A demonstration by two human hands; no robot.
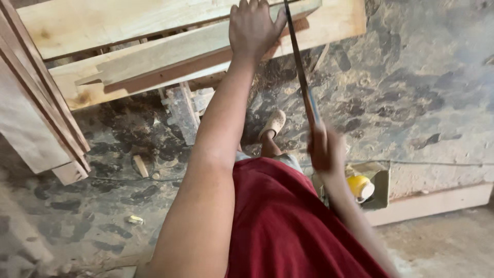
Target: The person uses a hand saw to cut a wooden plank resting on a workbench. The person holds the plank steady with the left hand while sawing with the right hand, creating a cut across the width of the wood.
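My left hand [253, 28] presses flat on a pale wooden plank [170, 56] at the top of the view, fingers spread, thumb beside the saw blade. My right hand [325, 150] grips the handle of a handsaw [299, 67], blurred by motion. The thin dark blade runs up from that hand to the plank's edge just right of my left thumb. More planks [103, 20] lie stacked behind the one under my hand. My red shirt and one foot in a light shoe [272, 123] show below.
Stacked boards [36, 113] lean at the left edge. The stone floor [411, 92] is dark and mottled, with wood scraps and dust. A yellow round object [359, 186] sits in a small box by a long pale beam [432, 203] at right.
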